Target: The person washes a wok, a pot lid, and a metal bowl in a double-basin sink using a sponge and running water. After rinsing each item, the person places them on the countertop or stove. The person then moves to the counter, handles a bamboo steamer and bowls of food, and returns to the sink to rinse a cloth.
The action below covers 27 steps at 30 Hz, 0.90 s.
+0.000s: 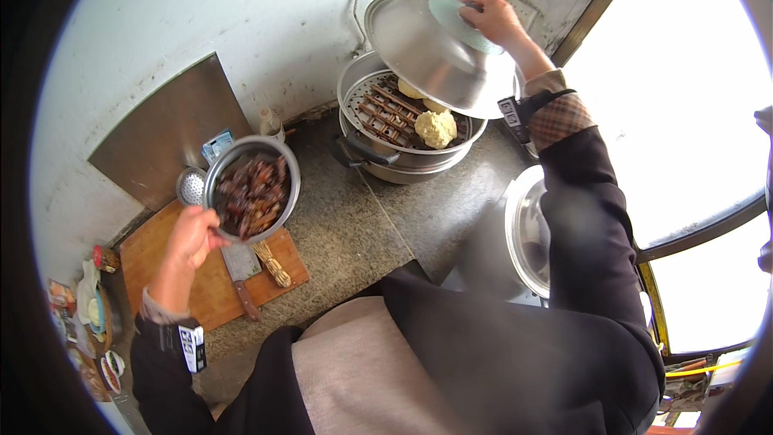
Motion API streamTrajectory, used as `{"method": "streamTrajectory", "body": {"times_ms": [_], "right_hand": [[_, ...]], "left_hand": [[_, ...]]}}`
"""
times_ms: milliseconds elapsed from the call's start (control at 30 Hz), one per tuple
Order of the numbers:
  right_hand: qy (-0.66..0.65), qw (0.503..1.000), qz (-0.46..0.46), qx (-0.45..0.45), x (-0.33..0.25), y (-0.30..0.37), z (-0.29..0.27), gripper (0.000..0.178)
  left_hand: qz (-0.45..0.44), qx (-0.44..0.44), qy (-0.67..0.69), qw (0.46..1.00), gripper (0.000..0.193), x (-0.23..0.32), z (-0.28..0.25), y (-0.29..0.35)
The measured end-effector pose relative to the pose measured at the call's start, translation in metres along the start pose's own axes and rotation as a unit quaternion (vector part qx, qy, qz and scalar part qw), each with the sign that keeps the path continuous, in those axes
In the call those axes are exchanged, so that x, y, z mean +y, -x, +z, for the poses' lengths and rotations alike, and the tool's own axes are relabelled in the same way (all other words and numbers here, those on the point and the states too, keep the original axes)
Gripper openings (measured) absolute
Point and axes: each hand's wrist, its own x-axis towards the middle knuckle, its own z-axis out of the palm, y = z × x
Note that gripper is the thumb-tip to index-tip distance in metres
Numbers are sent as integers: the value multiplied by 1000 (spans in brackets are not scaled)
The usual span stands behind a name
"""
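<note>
My left hand (193,238) grips the rim of a metal bowl (296,181) above the cutting board. Dark reddish-brown chunks of food (254,193), probably meat, fill much of it, blurred by motion. At the upper right my right hand (493,18) is closed round the knob of a domed steel lid (403,40) with a glass centre. The lid is tilted over a steamer pot (419,169), covering its far right side. Inside the pot, a rack of brown sticks (382,109) lies on a perforated tray. Lumps of yellow dough (436,128) rest there too, some partly hidden under the lid.
Below the bowl, a cleaver (244,278) and a bundled straw brush (272,264) lie on the wooden cutting board (153,266). A perforated ladle (190,187) is beside the bowl. Another large lidded pot (523,234) stands by my right arm. A metal sheet (173,129) leans on the wall.
</note>
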Motion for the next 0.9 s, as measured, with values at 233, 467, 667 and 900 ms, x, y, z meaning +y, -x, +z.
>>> {"method": "streamTrajectory", "body": {"times_ms": [233, 467, 667, 900], "right_hand": [[-22, 1000, -18, 6, 13, 6, -39, 32], [-56, 998, -6, 25, 25, 22, -65, 32], [-61, 997, -18, 50, 37, 33, -74, 32], [-51, 998, 1, 48, 51, 45, -80, 32]], "left_hand": [[12, -106, -91, 990, 18, 84, 110, -60], [-5, -190, -183, 965, 20, 109, 210, -151], [18, -203, -230, 952, 18, 96, 245, -218], [-7, -204, -348, 915, 15, 82, 261, -263]]}}
